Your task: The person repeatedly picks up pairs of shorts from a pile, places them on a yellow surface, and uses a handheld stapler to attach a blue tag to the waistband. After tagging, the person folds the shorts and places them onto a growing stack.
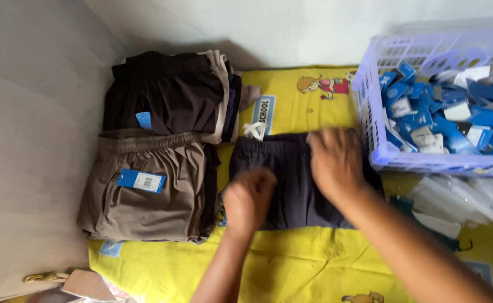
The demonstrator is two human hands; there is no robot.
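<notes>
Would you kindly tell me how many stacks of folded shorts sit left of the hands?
2: a dark stack at the back by the wall, and a brown stack in front of it. Each hides an uncertain number of pairs underneath.

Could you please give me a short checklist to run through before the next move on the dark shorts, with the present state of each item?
1. Both hands on the garment: left hand and right hand rest on the dark shorts: ok.
2. Shorts lie flat on the yellow sheet: ok.
3. White drawstring tucked in: not ok, it sticks out at the waistband.
4. Tag on these shorts: cannot tell, hands cover part of them.
5. Blue tags at hand in the lilac basket: ok.
6. Brown shorts beside carry a blue tag: ok.
</notes>
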